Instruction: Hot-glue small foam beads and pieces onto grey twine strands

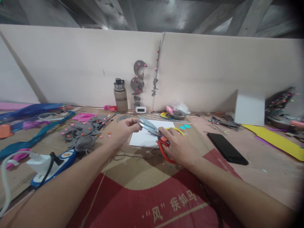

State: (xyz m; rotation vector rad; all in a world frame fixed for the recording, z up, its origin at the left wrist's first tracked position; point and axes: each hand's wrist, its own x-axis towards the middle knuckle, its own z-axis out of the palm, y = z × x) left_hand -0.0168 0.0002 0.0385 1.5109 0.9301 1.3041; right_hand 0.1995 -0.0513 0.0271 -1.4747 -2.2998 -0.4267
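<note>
My right hand [177, 144] grips a pair of scissors [152, 128] with one red and one yellow handle loop. The blades are parted and point left, toward my left hand [128, 126]. That hand is closed, thumb and fingertips pinched together right at the blade tips; anything between them is too small to make out. Beneath the scissors lies a white sheet [140, 139] on the cardboard [133, 175]. Small teal cut pieces [186, 126] rest just beyond my right hand. Loose grey yarn strands [125, 155] trail across the cardboard below the sheet.
A bottle [120, 98] and a small digital clock [141, 110] stand by the back wall, where grey crescent ornaments [139, 84] hang. To the right lies a black phone [226, 148]. Grey felt pieces [83, 128], a yarn ball [84, 143] and a power strip [55, 169] occupy the left.
</note>
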